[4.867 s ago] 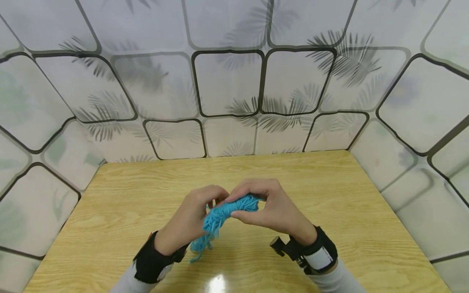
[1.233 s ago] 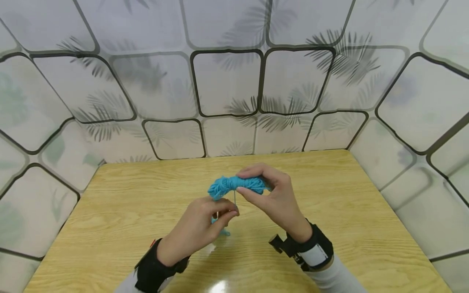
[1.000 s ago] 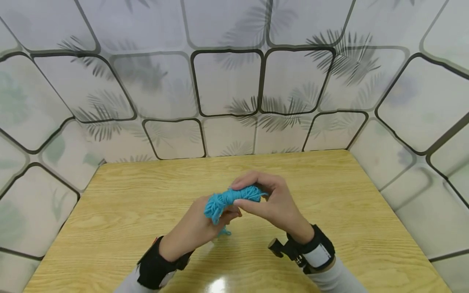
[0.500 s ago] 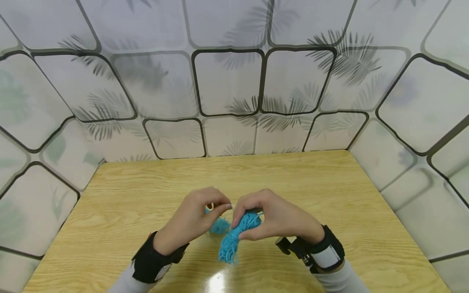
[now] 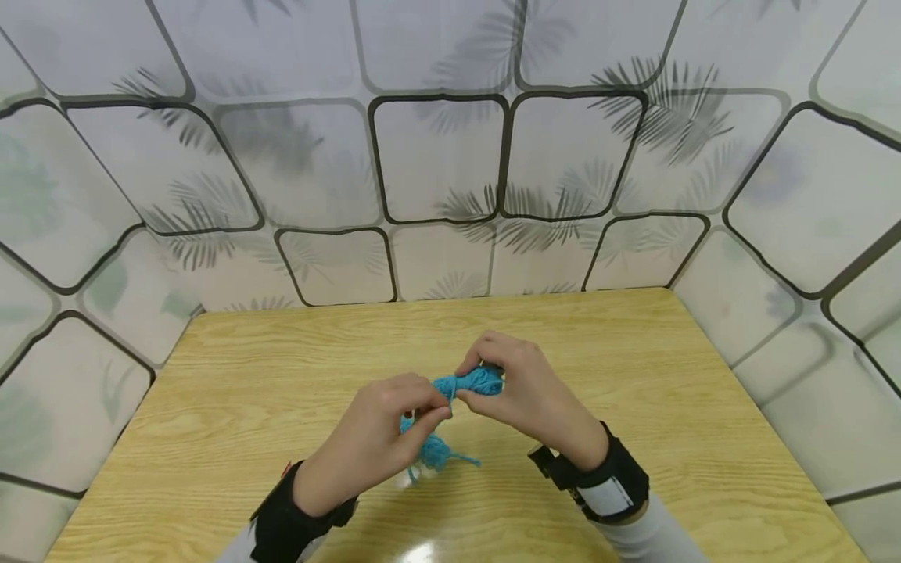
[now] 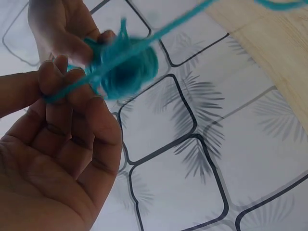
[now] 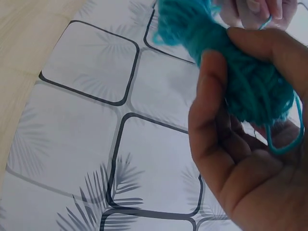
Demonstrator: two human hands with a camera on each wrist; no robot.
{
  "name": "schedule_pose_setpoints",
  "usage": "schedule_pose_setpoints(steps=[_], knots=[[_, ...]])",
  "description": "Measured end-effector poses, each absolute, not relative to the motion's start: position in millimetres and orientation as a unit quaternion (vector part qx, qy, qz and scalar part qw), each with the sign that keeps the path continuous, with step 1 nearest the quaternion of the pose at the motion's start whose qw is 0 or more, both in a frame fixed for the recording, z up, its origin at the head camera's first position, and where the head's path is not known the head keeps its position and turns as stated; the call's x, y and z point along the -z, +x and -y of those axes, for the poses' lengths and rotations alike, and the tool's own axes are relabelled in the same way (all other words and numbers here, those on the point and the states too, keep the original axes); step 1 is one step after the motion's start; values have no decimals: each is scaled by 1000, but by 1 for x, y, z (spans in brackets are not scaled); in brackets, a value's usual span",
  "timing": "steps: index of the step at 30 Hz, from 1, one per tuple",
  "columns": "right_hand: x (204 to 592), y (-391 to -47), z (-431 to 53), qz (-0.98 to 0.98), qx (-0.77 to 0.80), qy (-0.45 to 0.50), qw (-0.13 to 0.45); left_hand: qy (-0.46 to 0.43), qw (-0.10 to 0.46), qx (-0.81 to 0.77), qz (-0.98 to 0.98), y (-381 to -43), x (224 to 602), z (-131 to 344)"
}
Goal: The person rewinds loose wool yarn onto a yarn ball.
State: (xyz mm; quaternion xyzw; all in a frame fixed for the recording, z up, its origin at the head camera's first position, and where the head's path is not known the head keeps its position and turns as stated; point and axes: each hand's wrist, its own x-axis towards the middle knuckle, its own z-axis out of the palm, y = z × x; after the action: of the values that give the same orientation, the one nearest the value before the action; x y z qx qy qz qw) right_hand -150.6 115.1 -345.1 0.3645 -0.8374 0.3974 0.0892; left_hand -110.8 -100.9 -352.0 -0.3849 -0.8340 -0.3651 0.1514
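A bundle of blue yarn (image 5: pixel 482 381), wrapped round its middle, is held above the table between the thumb and fingers of my right hand (image 5: pixel 531 391). In the right wrist view the bundle (image 7: pixel 240 72) lies across the fingers, with a loose loop at its near end. My left hand (image 5: pixel 383 422) pinches a yarn strand (image 6: pixel 139 45) between thumb and fingertips, close to the bundle's left end. That strand runs taut across the left wrist view. Below the left hand, a loose heap of the same yarn (image 5: pixel 435 452) shows on the table, partly hidden by the hand.
The wooden table (image 5: pixel 246 375) spreads around both hands. A patterned cloth (image 5: pixel 443 172) with leaf prints stands behind it and along both sides. Each wrist wears a black strap (image 5: pixel 612 481) with a camera.
The bundle has swung from hanging low to lying nearly level, raised by my right hand. The left hand, still pinching the strand, has come slightly down to the bundle's near side.
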Motion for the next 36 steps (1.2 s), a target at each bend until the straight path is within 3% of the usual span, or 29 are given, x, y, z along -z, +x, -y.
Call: schedule_pose_setpoints(steps=[9, 16, 22, 30, 33, 36], knots=[[342, -153, -116, 785, -497, 321, 184, -390, 140, 372, 831, -109, 351, 98], [338, -151, -114, 712, -600, 325, 163, -387, 135, 374, 832, -113, 356, 97], [335, -148, -115, 671, -632, 377, 91, -383, 119, 351, 846, -122, 364, 97], [334, -143, -115, 676, -565, 465, -87, -360, 122, 356, 854, -130, 366, 105], [335, -143, -114, 698, -519, 483, -103, -352, 141, 340, 860, -131, 364, 108], [336, -144, -114, 735, -475, 478, -78, -350, 155, 333, 862, -131, 362, 109]])
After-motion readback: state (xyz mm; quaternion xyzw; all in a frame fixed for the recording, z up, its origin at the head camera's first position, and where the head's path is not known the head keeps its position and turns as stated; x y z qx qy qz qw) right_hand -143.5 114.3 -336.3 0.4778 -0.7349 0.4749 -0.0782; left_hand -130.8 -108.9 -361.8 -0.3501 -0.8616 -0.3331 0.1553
